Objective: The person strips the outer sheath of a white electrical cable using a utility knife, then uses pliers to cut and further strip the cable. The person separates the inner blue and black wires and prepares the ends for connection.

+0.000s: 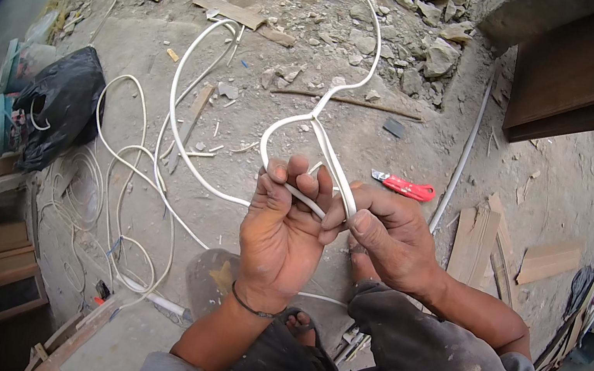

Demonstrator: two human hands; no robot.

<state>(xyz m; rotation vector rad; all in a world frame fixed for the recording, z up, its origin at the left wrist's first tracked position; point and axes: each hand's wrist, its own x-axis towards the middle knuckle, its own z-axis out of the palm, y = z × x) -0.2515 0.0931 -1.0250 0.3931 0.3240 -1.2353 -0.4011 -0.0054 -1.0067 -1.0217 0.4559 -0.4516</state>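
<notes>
Both my hands are on a white cable (371,56) that runs down from the rubble at the top and splits into two strands near the middle. My left hand (284,223), palm up, has its fingers curled round the strand that loops out to the left. Thumb and fingers of my right hand (387,232) pinch the straighter strands just beside it. The cable ends are partly hidden between my fingers. Past my right hand lies a red utility knife (404,186) on the ground, its blade pointing left.
Loops of white cable (117,147) spread over the dusty ground at left, next to a black plastic bag (63,103). Broken stones (440,58) pile up at the top. A grey pipe (464,154), wood pieces (551,261) and a brown wooden panel (578,79) are at right.
</notes>
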